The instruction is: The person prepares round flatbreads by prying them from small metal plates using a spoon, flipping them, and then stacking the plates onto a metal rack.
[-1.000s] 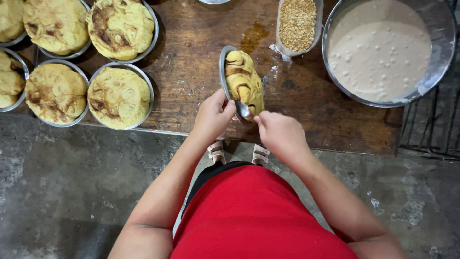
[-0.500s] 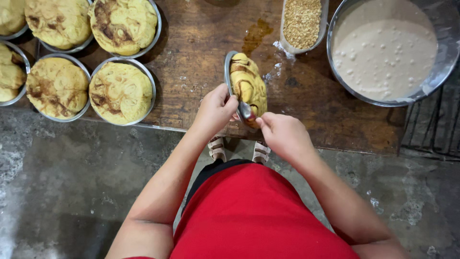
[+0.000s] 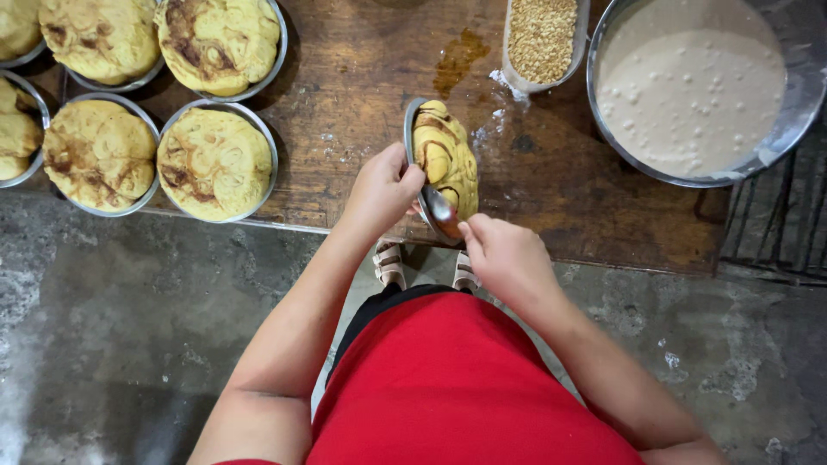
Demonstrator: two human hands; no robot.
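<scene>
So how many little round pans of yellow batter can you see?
6. Five sit on the table's left: two full ones, three cut by the frame edge. One tilted pan is in the left hand. More may lie out of view.

Batter bowl (image 3: 780,129) right of grain tray (image 3: 514,79)

A dark wooden table (image 3: 362,69) is carrying everything. Left of the grip, 5 round metal pans (image 3: 215,164) of marbled yellow dough are sitting on it. Beyond the grip a tray of crumbs (image 3: 541,39) is lying, and to the right a large bowl of pale batter (image 3: 698,86) is standing.
</scene>
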